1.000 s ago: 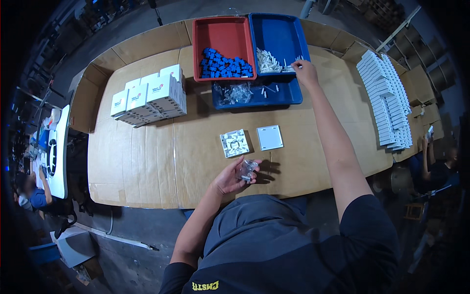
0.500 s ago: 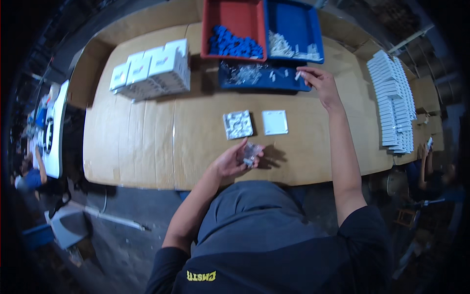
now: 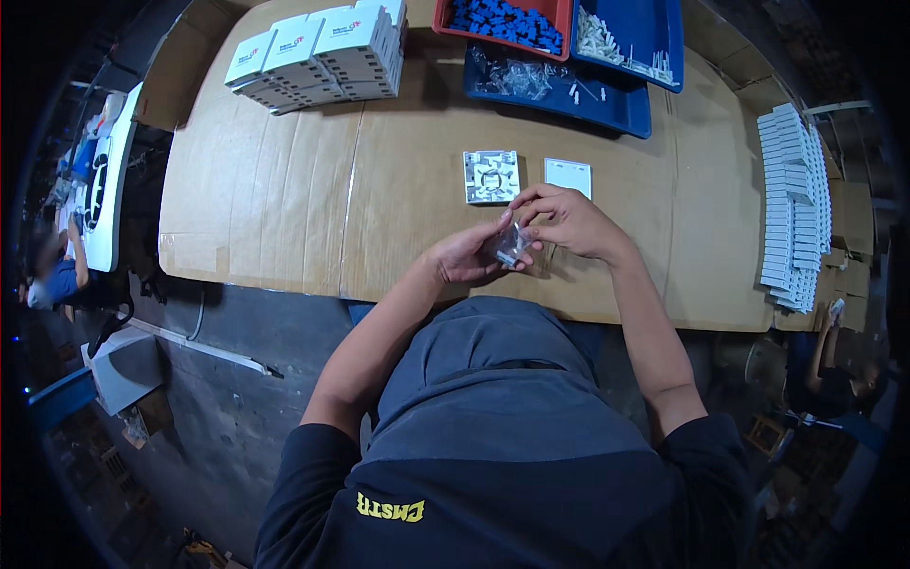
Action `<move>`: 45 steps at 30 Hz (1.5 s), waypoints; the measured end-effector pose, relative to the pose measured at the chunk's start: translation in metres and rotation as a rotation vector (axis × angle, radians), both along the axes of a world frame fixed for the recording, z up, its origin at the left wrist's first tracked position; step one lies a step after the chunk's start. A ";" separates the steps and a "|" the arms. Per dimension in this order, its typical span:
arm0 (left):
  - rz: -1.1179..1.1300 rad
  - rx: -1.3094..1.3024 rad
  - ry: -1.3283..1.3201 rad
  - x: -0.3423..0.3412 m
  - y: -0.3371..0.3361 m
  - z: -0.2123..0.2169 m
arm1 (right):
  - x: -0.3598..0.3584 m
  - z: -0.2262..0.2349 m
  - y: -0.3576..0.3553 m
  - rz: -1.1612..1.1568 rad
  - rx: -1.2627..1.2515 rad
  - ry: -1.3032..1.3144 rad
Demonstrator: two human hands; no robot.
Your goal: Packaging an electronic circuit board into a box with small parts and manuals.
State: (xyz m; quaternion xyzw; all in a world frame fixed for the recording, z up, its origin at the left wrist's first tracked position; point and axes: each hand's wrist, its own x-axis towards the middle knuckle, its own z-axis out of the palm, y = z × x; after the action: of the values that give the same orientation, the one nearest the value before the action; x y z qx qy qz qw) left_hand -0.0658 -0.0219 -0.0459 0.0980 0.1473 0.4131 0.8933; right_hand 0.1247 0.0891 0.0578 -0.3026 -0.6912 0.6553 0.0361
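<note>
Above the table's near edge, my left hand cups a small clear plastic bag with small pale pieces inside. My right hand meets it from the right, with bent fingers and thumb closed at the bag's upper end. Whatever lies between those right fingertips is hidden. Just beyond the hands sits a square white plastic tray-like part with moulded shapes inside. To its right lies a flat square white cover, partly behind my right hand.
Far side: a red tray of blue parts, a blue tray of white plugs, and a lower blue tray with clear bags and several small pieces. White boxes stand back left; stacked white parts at right. People work at both sides.
My right hand came back from the lower blue tray, where it pinched a small white piece, to the bag in my left hand. The whole view has shifted, with the table higher in it.
</note>
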 end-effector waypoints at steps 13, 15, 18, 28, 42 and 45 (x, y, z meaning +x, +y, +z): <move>0.023 0.042 -0.010 -0.001 -0.004 -0.006 | -0.005 0.001 -0.001 0.223 -0.234 -0.125; 0.023 0.038 -0.014 -0.001 -0.003 -0.005 | -0.006 0.006 -0.002 0.228 -0.142 -0.054; 0.004 0.023 -0.039 0.000 -0.001 -0.001 | 0.003 0.001 0.001 0.154 -0.099 -0.082; 0.012 0.024 0.045 -0.003 0.001 0.007 | -0.017 0.012 -0.007 0.226 -0.143 -0.125; -0.080 0.033 0.079 -0.001 0.002 -0.001 | 0.015 -0.010 0.104 -0.125 0.197 -0.021; -0.060 0.002 -0.036 -0.004 0.005 0.002 | 0.035 -0.006 0.187 -0.440 0.615 -0.016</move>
State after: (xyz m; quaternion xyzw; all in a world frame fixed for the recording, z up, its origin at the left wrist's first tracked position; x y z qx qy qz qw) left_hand -0.0702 -0.0174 -0.0440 0.0959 0.1279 0.3879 0.9077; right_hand 0.1593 0.2757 0.0521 -0.4240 -0.7744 0.3912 0.2597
